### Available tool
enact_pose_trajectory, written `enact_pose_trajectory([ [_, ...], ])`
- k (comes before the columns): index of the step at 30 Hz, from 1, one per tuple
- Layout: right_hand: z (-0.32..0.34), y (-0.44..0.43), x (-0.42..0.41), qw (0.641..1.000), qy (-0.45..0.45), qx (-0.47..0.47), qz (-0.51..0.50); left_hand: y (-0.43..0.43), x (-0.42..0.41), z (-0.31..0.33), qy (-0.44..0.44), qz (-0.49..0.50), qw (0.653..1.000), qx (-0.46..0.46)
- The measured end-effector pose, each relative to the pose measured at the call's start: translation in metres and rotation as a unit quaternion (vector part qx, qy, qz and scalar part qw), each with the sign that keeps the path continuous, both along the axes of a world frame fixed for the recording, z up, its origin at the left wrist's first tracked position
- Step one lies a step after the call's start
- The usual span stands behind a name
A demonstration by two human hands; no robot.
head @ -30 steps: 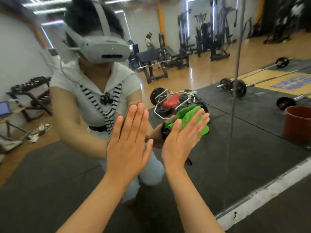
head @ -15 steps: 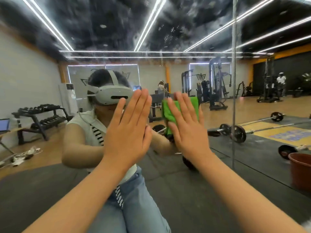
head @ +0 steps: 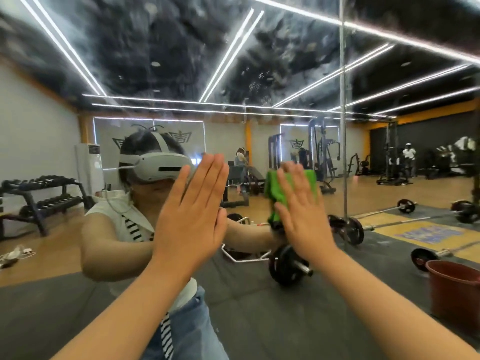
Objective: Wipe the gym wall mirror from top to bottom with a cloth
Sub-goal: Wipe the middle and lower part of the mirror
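Up against the mirror (head: 161, 63), both hands are raised, level with the reflected headset (head: 155, 168). The left hand (head: 191, 216) is wide open, fingers straight and packed side by side, palm laid flat toward the glass, and there is nothing in it. The right hand (head: 302, 214) is open as well, fingers straight and slightly fanned, and it presses the green cloth (head: 272, 189) flat onto the mirror: no curl, no pinch, just palm and fingers pinning it there. The cloth peeks out above the fingertips and spills out on the thumb side, bunching downward beside the palm. The two hands sit side by side, near each other but apart. Higher up, the glass looks cloudy and smeared across the reflected dark ceiling and its bright light strips (head: 228, 55). A vertical seam (head: 343, 126) runs down the mirror just right of the right hand. The left hand blocks part of the person's reflection, and the right hand covers most of the cloth. Below the right wrist a barbell (head: 288, 266) lies on the dark floor mat. Low at the right edge stands a brown bucket (head: 454, 289), and far left there is a dumbbell rack (head: 41, 198).
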State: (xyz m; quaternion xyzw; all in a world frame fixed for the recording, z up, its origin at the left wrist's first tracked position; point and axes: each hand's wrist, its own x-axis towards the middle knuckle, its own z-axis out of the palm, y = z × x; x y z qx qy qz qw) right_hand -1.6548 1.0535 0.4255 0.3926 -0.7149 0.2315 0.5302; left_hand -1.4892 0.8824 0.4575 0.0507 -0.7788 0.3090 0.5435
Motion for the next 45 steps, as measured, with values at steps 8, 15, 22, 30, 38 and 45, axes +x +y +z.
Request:
enact_pose_trajectory([
  [8,0.044,-0.063,0.05,0.984,-0.073,-0.162,0.009,-0.004,-0.002,0.0,0.013,-0.035,0.999,-0.008],
  [15,0.036,-0.011,0.006,0.999,0.044,-0.019,0.01,-0.004,-0.003,0.0,0.002,-0.028,1.0,0.002],
  [22,0.046,-0.032,0.018,0.964,-0.163,-0.212,-0.009,-0.005,-0.003,-0.002,-0.002,-0.015,1.0,0.0],
  [30,0.005,0.007,-0.011,0.993,0.103,0.048,0.026,-0.003,-0.001,-0.001,0.003,-0.012,1.0,-0.001],
  [38,0.029,0.003,-0.014,0.942,-0.197,-0.273,0.002,-0.003,-0.002,-0.001,0.005,-0.004,1.0,0.003],
  [45,-0.052,0.012,-0.018,0.997,0.073,0.01,0.039,-0.002,-0.002,0.0,0.005,0.017,1.0,0.005],
])
